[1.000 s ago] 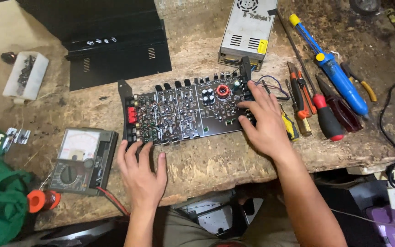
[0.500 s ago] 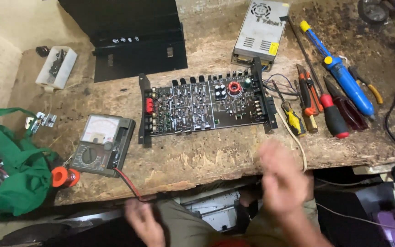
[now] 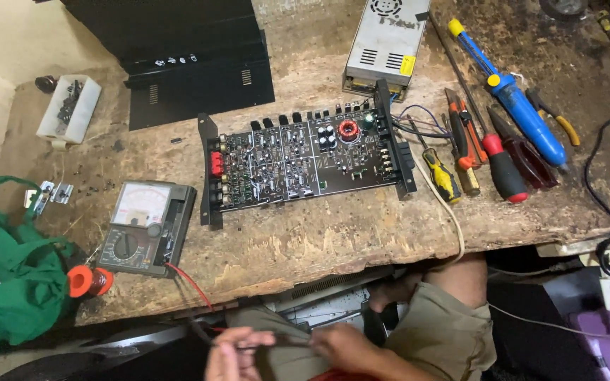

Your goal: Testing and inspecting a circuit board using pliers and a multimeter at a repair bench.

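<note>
My left hand (image 3: 231, 356) and my right hand (image 3: 344, 347) are low in the view, below the bench's front edge, over my lap. Both pinch a thin dark lead (image 3: 284, 343) stretched between them, next to a red lead (image 3: 188, 282) that runs up to the analog multimeter (image 3: 146, 227). A black circuit board (image 3: 305, 159) with many small parts and a copper coil lies on the worn wooden bench (image 3: 333, 240), with no hand on it.
Black metal cover (image 3: 192, 67) at the back left, a grey power supply (image 3: 386, 42) behind the board. Screwdrivers (image 3: 499, 162), a cutter and a blue solder tool (image 3: 517, 116) lie to the right. A green bag (image 3: 15, 282), an orange spool (image 3: 86, 281) and a parts box (image 3: 68, 107) sit on the left.
Both hands left the circuit board and bench, dropped below the front edge and took hold of a thin lead. The view has shifted so the board sits further right.
</note>
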